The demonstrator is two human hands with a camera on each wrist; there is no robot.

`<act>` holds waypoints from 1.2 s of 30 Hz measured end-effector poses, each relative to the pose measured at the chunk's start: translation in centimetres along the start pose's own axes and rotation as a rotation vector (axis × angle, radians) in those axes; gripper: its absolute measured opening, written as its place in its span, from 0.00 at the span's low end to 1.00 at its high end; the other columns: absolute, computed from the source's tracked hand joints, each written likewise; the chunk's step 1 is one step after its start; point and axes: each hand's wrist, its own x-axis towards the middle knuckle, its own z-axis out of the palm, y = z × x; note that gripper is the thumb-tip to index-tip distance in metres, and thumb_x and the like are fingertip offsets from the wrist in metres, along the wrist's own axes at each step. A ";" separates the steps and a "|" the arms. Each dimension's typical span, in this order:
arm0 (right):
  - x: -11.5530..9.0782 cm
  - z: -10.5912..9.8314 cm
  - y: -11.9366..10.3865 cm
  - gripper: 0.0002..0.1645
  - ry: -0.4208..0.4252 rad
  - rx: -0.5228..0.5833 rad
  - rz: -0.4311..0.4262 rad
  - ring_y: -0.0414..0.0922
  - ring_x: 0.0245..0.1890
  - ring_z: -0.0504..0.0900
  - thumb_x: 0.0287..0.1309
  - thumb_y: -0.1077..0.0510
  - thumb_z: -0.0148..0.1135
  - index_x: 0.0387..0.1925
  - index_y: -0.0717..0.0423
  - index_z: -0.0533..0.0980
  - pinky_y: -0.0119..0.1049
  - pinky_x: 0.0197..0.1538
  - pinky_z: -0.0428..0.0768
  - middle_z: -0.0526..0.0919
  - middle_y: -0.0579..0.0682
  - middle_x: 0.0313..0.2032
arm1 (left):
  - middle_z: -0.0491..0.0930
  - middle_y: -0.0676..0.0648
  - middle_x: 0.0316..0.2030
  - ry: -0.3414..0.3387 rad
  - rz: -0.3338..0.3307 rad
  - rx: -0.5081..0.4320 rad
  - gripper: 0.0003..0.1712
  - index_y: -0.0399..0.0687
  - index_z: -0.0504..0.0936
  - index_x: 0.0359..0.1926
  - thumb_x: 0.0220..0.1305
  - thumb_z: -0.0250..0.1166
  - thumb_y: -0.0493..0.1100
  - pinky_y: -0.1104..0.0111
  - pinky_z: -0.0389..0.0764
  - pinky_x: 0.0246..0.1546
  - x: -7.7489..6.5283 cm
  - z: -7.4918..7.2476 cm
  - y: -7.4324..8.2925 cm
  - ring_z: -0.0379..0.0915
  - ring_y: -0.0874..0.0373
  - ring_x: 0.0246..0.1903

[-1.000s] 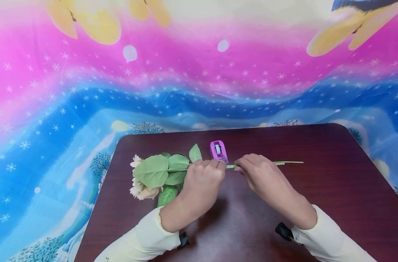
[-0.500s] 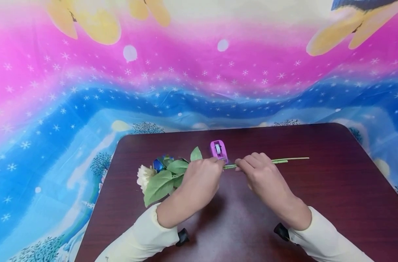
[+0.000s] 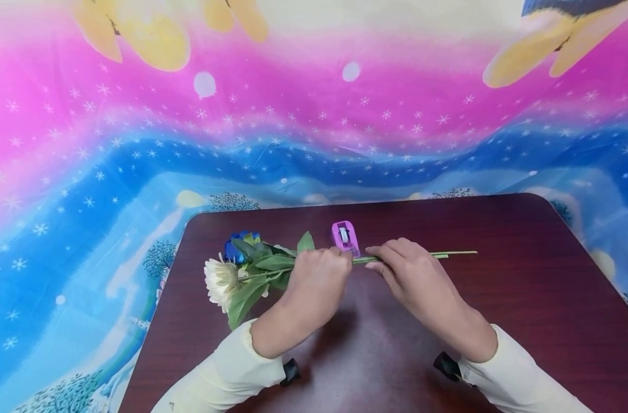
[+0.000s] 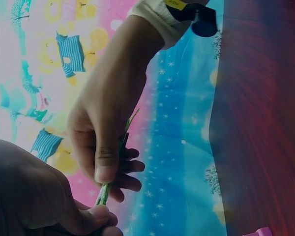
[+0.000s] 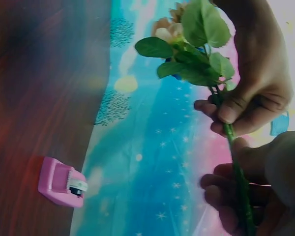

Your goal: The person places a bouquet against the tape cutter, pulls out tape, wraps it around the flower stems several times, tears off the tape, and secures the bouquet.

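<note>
A bunch of flowers lies sideways between my two hands. On its left end are a cream flower (image 3: 222,282), a blue flower (image 3: 236,246) and green leaves (image 3: 252,295). My left hand (image 3: 319,281) grips the stems just below the leaves. Closely to its right, my right hand (image 3: 414,281) pinches the same green stems (image 3: 454,253), whose uneven ends stick out past it. In the right wrist view the stems (image 5: 240,182) run between both thumbs and curled fingers, with leaves (image 5: 206,24) above. The left wrist view shows only a short stretch of stem (image 4: 103,194) between the hands.
A pink tape dispenser (image 3: 344,236) with a roll in it stands on the dark reddish table (image 3: 526,310), just beyond the hands. Behind the table hangs a patterned pink and blue cloth (image 3: 314,126). Black wrist devices (image 3: 447,366) sit under the cuffs.
The bunch has turned about its stems: the blue flower has come into view at the back and the broad leaf has swung toward the front. Both hands stay nearly in place.
</note>
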 end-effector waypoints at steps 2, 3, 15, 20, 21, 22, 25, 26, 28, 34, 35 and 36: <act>0.1 -0.1 0.1 0.12 -0.020 0.000 0.011 0.43 0.32 0.82 0.56 0.59 0.75 0.42 0.58 0.86 0.41 0.37 0.81 0.87 0.48 0.33 | 0.81 0.55 0.20 0.004 0.007 -0.001 0.03 0.53 0.89 0.30 0.56 0.74 0.40 0.69 0.74 0.15 -0.1 0.1 0.1 0.75 0.62 0.16; 0.2 -0.1 0.1 0.11 -0.024 -0.002 0.011 0.43 0.32 0.82 0.56 0.60 0.75 0.41 0.57 0.85 0.41 0.37 0.81 0.87 0.48 0.32 | 0.81 0.55 0.20 0.004 0.012 -0.006 0.02 0.52 0.89 0.31 0.56 0.75 0.40 0.70 0.73 0.15 -0.1 0.1 0.1 0.75 0.63 0.16; -0.1 0.5 0.7 0.08 0.038 0.035 0.019 0.43 0.30 0.81 0.50 0.64 0.77 0.34 0.57 0.85 0.39 0.35 0.75 0.87 0.47 0.29 | 0.88 0.52 0.34 -0.157 0.009 -0.204 0.12 0.49 0.88 0.44 0.59 0.74 0.38 0.70 0.79 0.23 0.3 -0.3 -0.2 0.82 0.61 0.27; -0.3 0.8 0.8 0.10 0.065 0.031 0.014 0.43 0.30 0.80 0.48 0.65 0.78 0.34 0.57 0.85 0.39 0.35 0.74 0.87 0.48 0.29 | 0.86 0.53 0.30 -0.217 -0.012 -0.287 0.10 0.50 0.87 0.41 0.61 0.69 0.33 0.72 0.68 0.15 0.6 -0.2 -0.5 0.77 0.61 0.22; -0.4 0.8 0.8 0.10 0.069 0.032 0.011 0.42 0.30 0.80 0.48 0.65 0.78 0.34 0.57 0.85 0.39 0.34 0.74 0.87 0.47 0.29 | 0.85 0.54 0.29 -0.223 -0.020 -0.300 0.09 0.50 0.87 0.40 0.60 0.68 0.33 0.72 0.65 0.14 0.6 -0.1 -0.5 0.75 0.62 0.20; -0.4 0.9 0.8 0.10 0.074 0.035 0.009 0.42 0.29 0.80 0.48 0.65 0.78 0.34 0.57 0.85 0.38 0.34 0.74 0.87 0.47 0.29 | 0.85 0.54 0.27 -0.224 -0.029 -0.309 0.09 0.51 0.88 0.38 0.60 0.69 0.33 0.73 0.62 0.13 0.7 -0.1 -0.6 0.74 0.62 0.19; -0.6 1.0 0.9 0.10 0.084 0.046 0.007 0.42 0.30 0.80 0.48 0.64 0.78 0.35 0.57 0.85 0.38 0.35 0.74 0.87 0.47 0.28 | 0.85 0.56 0.24 -0.207 -0.055 -0.317 0.07 0.53 0.89 0.34 0.60 0.71 0.35 0.73 0.60 0.13 0.8 -0.1 -0.6 0.73 0.62 0.17; -0.6 1.0 0.9 0.11 0.084 0.052 0.008 0.42 0.30 0.80 0.48 0.65 0.78 0.35 0.57 0.85 0.38 0.35 0.74 0.87 0.47 0.28 | 0.85 0.56 0.24 -0.198 -0.063 -0.317 0.07 0.54 0.89 0.34 0.60 0.71 0.35 0.72 0.61 0.13 0.8 -0.1 -0.6 0.74 0.62 0.17; -0.6 1.0 0.9 0.12 0.080 0.060 0.011 0.42 0.30 0.80 0.48 0.65 0.78 0.36 0.56 0.85 0.39 0.35 0.73 0.87 0.46 0.29 | 0.86 0.57 0.24 -0.182 -0.072 -0.305 0.05 0.55 0.89 0.32 0.60 0.73 0.38 0.71 0.64 0.14 0.9 -0.1 -0.6 0.76 0.61 0.18; -0.6 0.8 0.7 0.12 0.047 0.022 0.014 0.42 0.31 0.80 0.49 0.62 0.78 0.37 0.55 0.85 0.38 0.35 0.74 0.86 0.46 0.30 | 0.86 0.57 0.24 -0.160 -0.079 -0.270 0.03 0.55 0.90 0.32 0.59 0.75 0.41 0.67 0.71 0.16 0.9 0.1 -0.5 0.80 0.58 0.20; -0.6 0.8 0.7 0.12 0.039 0.011 0.016 0.42 0.31 0.79 0.50 0.61 0.78 0.38 0.55 0.85 0.38 0.35 0.74 0.86 0.46 0.30 | 0.86 0.57 0.24 -0.153 -0.079 -0.258 0.03 0.55 0.90 0.32 0.59 0.75 0.41 0.67 0.71 0.16 0.8 0.1 -0.5 0.80 0.58 0.20; -0.5 0.7 0.7 0.13 0.030 0.002 0.017 0.43 0.31 0.80 0.50 0.61 0.78 0.39 0.56 0.85 0.38 0.35 0.74 0.86 0.47 0.31 | 0.86 0.56 0.23 -0.146 -0.076 -0.241 0.02 0.55 0.90 0.33 0.59 0.75 0.41 0.67 0.72 0.16 0.8 0.2 -0.4 0.79 0.58 0.20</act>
